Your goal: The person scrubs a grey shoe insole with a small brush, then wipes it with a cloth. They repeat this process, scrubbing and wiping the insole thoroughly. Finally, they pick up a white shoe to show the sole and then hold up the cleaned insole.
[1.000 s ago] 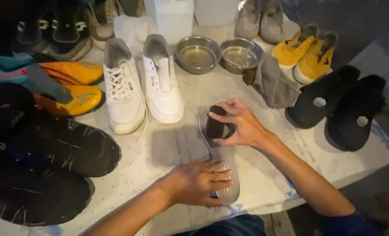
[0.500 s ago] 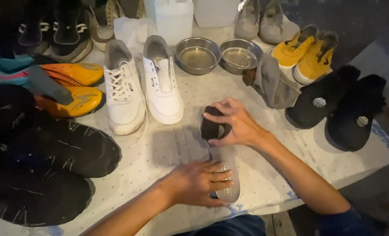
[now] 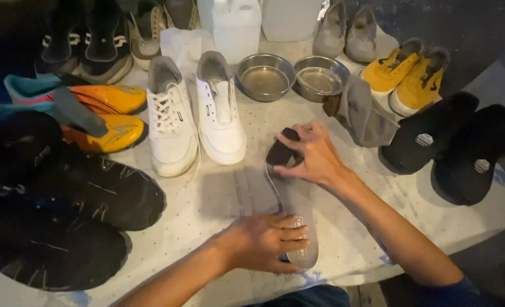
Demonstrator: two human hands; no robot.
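A grey shoe insole (image 3: 299, 200) lies flat on the pale dotted table cover (image 3: 224, 199) in front of me. My left hand (image 3: 264, 241) presses down on its near heel end, fingers spread over it. My right hand (image 3: 314, 152) holds a small dark brown pad or sponge (image 3: 281, 151) against the insole's far toe end. A pair of white lace-up sneakers (image 3: 195, 116) stands just beyond the insole, to the left.
Two steel bowls (image 3: 291, 76) sit behind, with a grey cloth (image 3: 361, 111) beside them. Yellow slip-ons (image 3: 405, 73), black slippers (image 3: 451, 142), orange football boots (image 3: 102, 113), large black trainers (image 3: 65, 204), grey shoes and white plastic containers (image 3: 238, 25) ring the table.
My right hand with the dark pad has shifted slightly on the insole's toe end. My left hand has stayed on the heel end.
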